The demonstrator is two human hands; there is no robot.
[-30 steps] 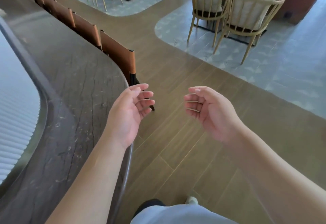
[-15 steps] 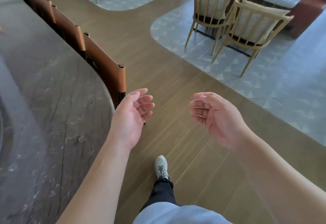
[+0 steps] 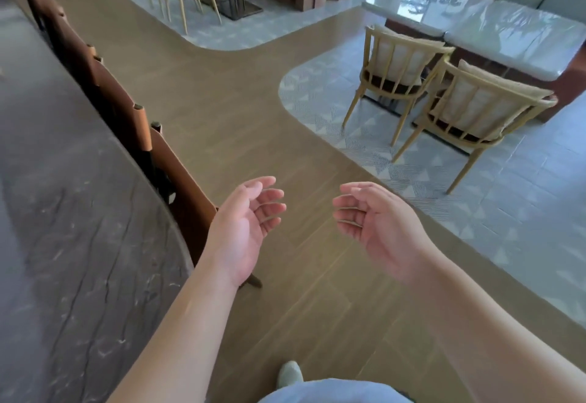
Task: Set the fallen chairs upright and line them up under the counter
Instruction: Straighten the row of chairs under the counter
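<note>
Both hands empty: left hand (image 3: 244,228) and right hand (image 3: 377,228) held out palms facing, fingers loosely curled, over wood floor (image 3: 241,110). Brown-backed chairs (image 3: 177,177) stand upright in row against dark stone counter (image 3: 79,244) edge, left of hands.

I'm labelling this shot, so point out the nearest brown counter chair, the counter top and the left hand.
nearest brown chair (image 3: 182,180), head view, on its leather backrest
counter (image 3: 79,228), head view, on bare dark stone top
left hand (image 3: 241,231), head view, on the palm
</note>
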